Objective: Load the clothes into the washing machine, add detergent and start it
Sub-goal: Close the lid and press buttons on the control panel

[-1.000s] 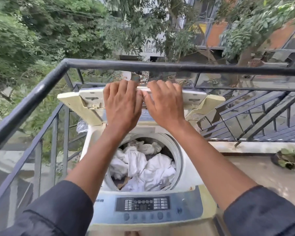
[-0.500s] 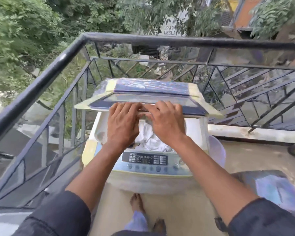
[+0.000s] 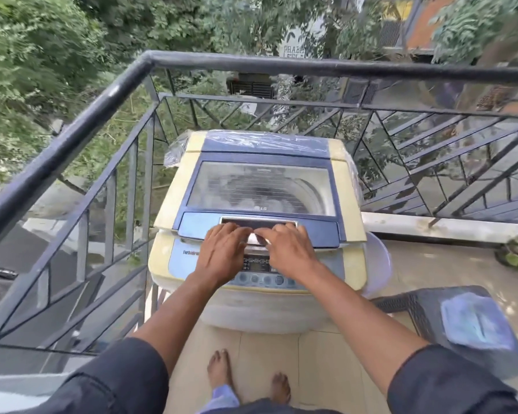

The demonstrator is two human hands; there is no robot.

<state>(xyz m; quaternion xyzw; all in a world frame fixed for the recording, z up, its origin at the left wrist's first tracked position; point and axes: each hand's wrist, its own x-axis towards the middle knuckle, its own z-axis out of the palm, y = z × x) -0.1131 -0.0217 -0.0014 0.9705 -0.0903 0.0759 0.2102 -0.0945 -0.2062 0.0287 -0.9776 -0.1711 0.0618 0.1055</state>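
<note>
1. Washing machine (image 3: 259, 234) stands right in front of me in the balcony corner, and its lid (image 3: 260, 198) now lies flat over the tub; a second ago it stood folded up at the back with the drum open.
2. My left hand (image 3: 222, 253) and right hand (image 3: 287, 252) lie side by side at the lid's front edge, fingers straight and spread, tips on the handle recess (image 3: 257, 224), pressing down and gripping nothing.
3. Under my palms, nearer me than the lid, is the control panel (image 3: 256, 264) with its row of round buttons (image 3: 266, 279), partly hidden by my wrists.
4. Through the lid's window I can just make out the white clothes (image 3: 245, 192) in the drum.
5. Loading looks finished. I see no detergent anywhere, so I cannot tell if it went in; otherwise only the start button is left.
6. Behind and left of the machine runs the black railing (image 3: 81, 127); right of it sits a dark stool (image 3: 416, 309) with a blue cloth (image 3: 476, 321) on top.
</note>
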